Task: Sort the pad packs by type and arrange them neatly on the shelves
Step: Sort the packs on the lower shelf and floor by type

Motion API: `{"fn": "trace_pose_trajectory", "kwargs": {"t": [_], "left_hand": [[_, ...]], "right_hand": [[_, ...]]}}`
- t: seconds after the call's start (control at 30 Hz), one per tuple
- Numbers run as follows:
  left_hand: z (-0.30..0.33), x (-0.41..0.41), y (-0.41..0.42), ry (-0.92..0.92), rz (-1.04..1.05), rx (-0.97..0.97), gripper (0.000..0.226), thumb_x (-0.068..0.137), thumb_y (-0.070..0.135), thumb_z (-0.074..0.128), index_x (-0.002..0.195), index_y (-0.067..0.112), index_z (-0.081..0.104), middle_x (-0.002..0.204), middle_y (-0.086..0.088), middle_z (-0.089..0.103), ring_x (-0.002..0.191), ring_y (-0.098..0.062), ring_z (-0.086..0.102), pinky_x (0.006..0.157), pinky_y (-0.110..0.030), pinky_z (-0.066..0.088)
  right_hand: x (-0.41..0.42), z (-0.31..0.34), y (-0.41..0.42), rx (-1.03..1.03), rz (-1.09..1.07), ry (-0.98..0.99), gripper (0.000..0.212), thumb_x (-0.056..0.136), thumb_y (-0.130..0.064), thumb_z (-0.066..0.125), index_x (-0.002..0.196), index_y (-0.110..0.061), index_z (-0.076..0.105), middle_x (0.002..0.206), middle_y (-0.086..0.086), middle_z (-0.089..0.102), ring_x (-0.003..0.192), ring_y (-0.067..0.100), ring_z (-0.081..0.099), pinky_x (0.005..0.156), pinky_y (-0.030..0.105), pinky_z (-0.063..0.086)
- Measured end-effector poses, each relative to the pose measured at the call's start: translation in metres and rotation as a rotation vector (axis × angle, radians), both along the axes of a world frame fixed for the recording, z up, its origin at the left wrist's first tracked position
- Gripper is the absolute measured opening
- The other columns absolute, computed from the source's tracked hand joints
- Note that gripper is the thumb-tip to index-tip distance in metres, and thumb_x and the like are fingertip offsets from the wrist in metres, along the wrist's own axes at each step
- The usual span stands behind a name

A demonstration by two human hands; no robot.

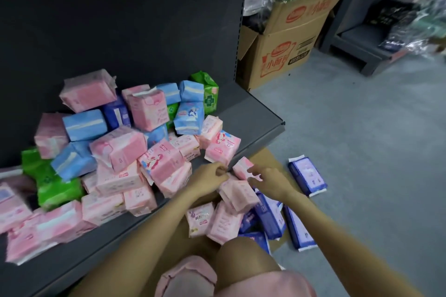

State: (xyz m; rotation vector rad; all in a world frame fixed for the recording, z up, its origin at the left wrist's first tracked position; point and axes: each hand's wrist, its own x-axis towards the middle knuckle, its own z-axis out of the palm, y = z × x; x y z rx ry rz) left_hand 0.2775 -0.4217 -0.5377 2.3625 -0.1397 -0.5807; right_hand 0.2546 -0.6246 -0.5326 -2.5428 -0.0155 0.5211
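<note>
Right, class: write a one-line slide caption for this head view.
Both hands reach a pink pack at the edge of a shelf heaped with unsorted packs; purple packs lie on the floor.

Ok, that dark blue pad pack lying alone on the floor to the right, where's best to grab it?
Take the dark blue pack across its long side edges, near the middle, coming from above. It lies flat on the grey floor, apart from the other packs, so both edges are free for a grip.
</note>
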Motion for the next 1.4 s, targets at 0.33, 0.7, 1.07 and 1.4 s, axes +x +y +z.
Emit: {"fn": "trace_pose_trajectory", "kwargs": {"t": [0.33,0.7,1.07,1.4], "left_hand": [[0.191,-0.014,0.055,-1.232,-0.215,0.118,0.02,0.089,0.03,0.054,0.09,0.021,0.072,0.077,0.01,0.069,0.069,-0.011,0.063,0.055,-0.026,0.048],[0.391,-0.049,0.164,-1.716,0.018,0.309,0.018,0.09,0.014,0.058,0.103,0.009,0.07,0.096,-0.001,0.07,0.091,-0.022,0.061,0.087,-0.027,0.046],[0.481,-0.003,0.323,-1.292,0.377,0.678,0.036,0.088,0.03,0.052,0.122,0.02,0.058,0.118,-0.003,0.06,0.111,-0.025,0.05,0.086,-0.034,0.038],[0.479,0.052,0.403,-0.846,0.606,1.066,0.1,0.075,0.075,0.054,0.151,0.036,0.003,0.151,-0.015,0.03,0.135,-0.037,0.029,0.111,-0.056,0.016]], "right_hand": [[0.033,0.196,0.054,-0.214,0.56,-0.932,0.027,0.086,-0.037,0.042,0.084,-0.022,0.065,0.069,-0.006,0.065,0.062,0.023,0.065,0.049,0.023,0.03],[0.066,0.38,0.174,0.484,0.631,-1.431,0.018,0.091,-0.016,0.054,0.102,-0.011,0.068,0.089,-0.002,0.069,0.079,0.013,0.065,0.07,0.036,0.054],[0.155,0.473,0.336,0.01,0.82,-1.187,0.052,0.088,-0.03,0.061,0.137,-0.022,0.043,0.137,0.007,0.046,0.125,0.027,0.038,0.101,0.038,0.035],[0.204,0.479,0.408,-0.346,0.627,-1.081,0.104,0.078,-0.055,0.066,0.151,-0.026,-0.003,0.156,0.007,0.015,0.142,0.035,0.015,0.108,0.067,0.007]]}}
